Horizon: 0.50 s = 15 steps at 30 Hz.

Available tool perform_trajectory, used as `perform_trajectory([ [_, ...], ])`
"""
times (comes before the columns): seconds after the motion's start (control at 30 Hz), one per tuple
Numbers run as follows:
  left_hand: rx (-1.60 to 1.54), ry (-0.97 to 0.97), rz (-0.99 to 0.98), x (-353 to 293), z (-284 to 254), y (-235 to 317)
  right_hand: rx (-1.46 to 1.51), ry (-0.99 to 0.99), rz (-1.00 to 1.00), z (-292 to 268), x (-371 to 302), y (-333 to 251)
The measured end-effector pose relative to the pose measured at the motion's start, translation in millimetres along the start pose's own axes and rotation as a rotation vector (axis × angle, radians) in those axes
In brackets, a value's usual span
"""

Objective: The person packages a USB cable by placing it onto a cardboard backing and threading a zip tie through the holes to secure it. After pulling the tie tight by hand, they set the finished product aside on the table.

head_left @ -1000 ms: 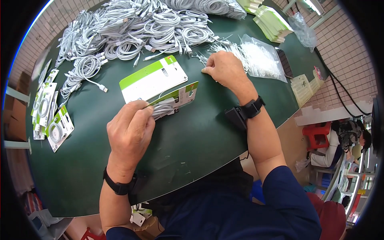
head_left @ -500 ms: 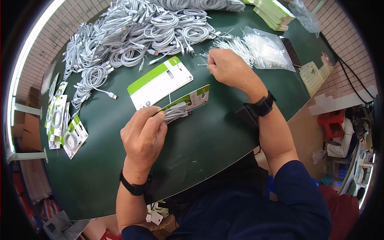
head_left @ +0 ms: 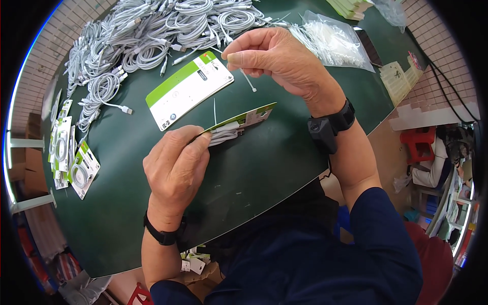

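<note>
My left hand (head_left: 175, 165) pinches a green-and-white packaging card (head_left: 260, 115) edge-up above the table. A coiled grey charging cable (head_left: 223, 134) is pressed against the card under my thumb. One thin white strip (head_left: 214, 109) sticks up from behind the card. Between thumb and fingers, my right hand (head_left: 284, 61) grips a white cable tie (head_left: 249, 81), whose small head hangs below the fingers. Beyond the held card, a second packaging card (head_left: 190, 94) lies flat on the green table.
Grey cables (head_left: 152, 35) are heaped along the far side. A clear bag of white cable ties (head_left: 335, 43) lies far right, near a stack of cards (head_left: 348, 7). Carded cables (head_left: 84, 170) overlap at the left. A beige plastic tray (head_left: 396, 79) sits at the right edge.
My right hand has come away from the loose cable ties, leftward and toward me, with one in its fingers. The left hand still holds card and cable; the view has shifted slightly.
</note>
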<state>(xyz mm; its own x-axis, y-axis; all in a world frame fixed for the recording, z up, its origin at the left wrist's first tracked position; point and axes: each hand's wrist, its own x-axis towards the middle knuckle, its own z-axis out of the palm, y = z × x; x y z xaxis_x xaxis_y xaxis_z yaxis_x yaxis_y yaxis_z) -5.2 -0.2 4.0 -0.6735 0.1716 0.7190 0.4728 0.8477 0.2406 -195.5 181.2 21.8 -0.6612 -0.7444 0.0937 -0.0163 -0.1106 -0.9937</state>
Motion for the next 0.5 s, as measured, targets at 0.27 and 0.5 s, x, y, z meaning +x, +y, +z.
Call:
perform_trajectory([
  [0.27, -0.008, 0.022, 0.035, 2.8, 0.4, 0.9, -0.015, -0.036, -0.023, 6.7, 2.6, 1.5],
  [0.5, -0.011, 0.030, 0.018, 1.4, -0.5, 2.2, -0.092, -0.030, -0.042, 15.8, -1.3, 2.6],
])
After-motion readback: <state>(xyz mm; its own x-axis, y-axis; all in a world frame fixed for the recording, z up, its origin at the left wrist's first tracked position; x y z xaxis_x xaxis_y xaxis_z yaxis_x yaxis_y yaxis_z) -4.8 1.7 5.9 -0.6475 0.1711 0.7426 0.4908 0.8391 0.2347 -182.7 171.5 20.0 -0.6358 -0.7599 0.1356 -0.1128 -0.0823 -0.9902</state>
